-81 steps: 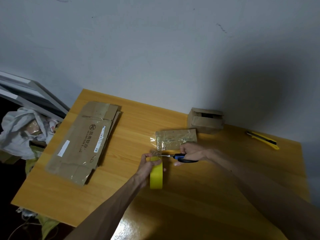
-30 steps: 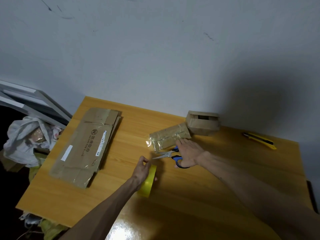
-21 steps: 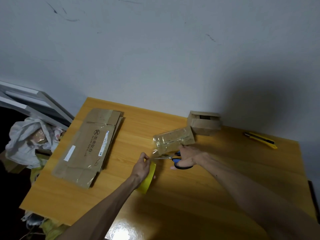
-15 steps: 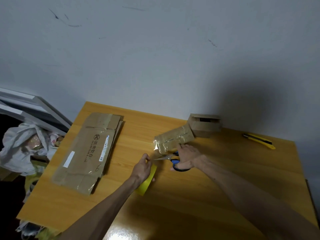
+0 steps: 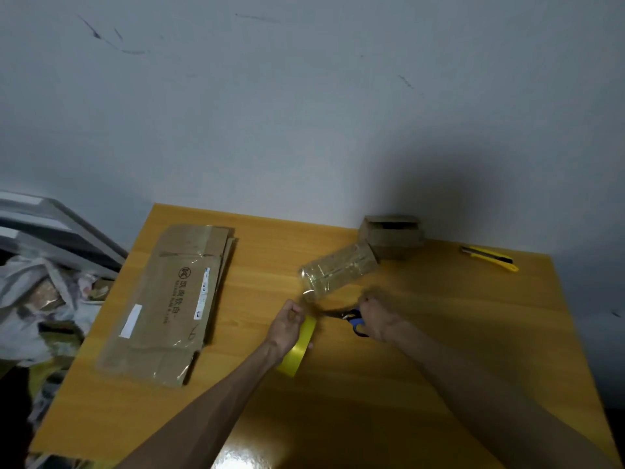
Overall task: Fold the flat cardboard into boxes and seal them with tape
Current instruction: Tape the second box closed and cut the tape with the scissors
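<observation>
Left hand (image 5: 286, 324) curled over the top of the roll (image 5: 298, 351), thumb and fingertips pinched together at its upper edge. The roll is yellow tape, a smooth ring standing on edge on the table (image 5: 439, 333) and leaning slightly.

Right hand (image 5: 376, 314) is closed around the scissors (image 5: 351, 320) handles. It's motion-blurred, so exact finger placement unclear. Handles are blue plastic; the dark blades point left at the gap between the two hands.

Small box (image 5: 338, 273) lies just beyond the hands: brown cardboard, flattish oblong, wrapped in glossy clear tape with wrinkles and glare. A shiny crumpled tape end hangs off its near-left corner, right by the left fingertips. Can't tell whether it joins the roll.

Open box (image 5: 392, 235) sits at the back edge against the wall (image 5: 304, 113), touching the small box's far end. It's squat, matte brown, with a dark slot at the top.

Flat cardboard (image 5: 176, 299) lies on the left side of the table, well apart from the hands. It's a long unfolded stack, creased, with clear tape strips, white labels and black print.

Knife (image 5: 490, 258), a slim yellow and black cutter, lies far right near the back edge.

The table is orange wood grain, lacquered, with glare at the near edge. The wall is grey, matte and scuffed.

Off-table left: a crumpled white plastic bag (image 5: 30, 299) and grey flat frames (image 5: 50, 228) leaning.
</observation>
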